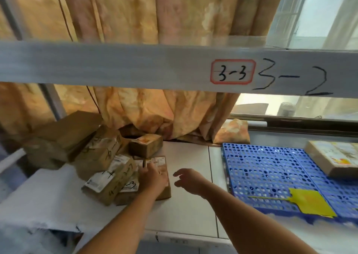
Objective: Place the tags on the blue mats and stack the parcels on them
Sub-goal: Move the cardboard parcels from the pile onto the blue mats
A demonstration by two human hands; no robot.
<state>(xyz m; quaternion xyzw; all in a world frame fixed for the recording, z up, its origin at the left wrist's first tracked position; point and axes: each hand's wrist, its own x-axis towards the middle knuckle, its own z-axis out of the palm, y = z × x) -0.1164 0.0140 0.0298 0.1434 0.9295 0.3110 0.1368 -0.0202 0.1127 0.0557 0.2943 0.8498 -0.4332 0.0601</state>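
Tag: one yellow tag lies flat on the near edge of the mats, lower right of the frame. This step looks done here.
Mats: the blue perforated mats sit right of centre, mostly bare. No second tag shows.
Stacked parcel: a single box sits on the mats at the far right edge, well apart from the tag.
Pile: brown parcels are heaped left of centre on the white surface, off the mats.
Front parcel: the front parcel is the rightmost of the pile, low in the middle of the frame, and is not yet lifted.
Left hand: the left hand lies palm-down on the front parcel, fingers reaching to its far-left edge. I cannot tell whether they hook over it.
Right hand: the right hand is just right of that parcel, fingers spread loosely and holding nothing.
Progress: early, I judge. One tag and one parcel are placed, and nearly the whole pile is left to move.
Around: the shelf rail, marked 3-3 and 3-2, crosses the upper frame, with the curtain behind it.
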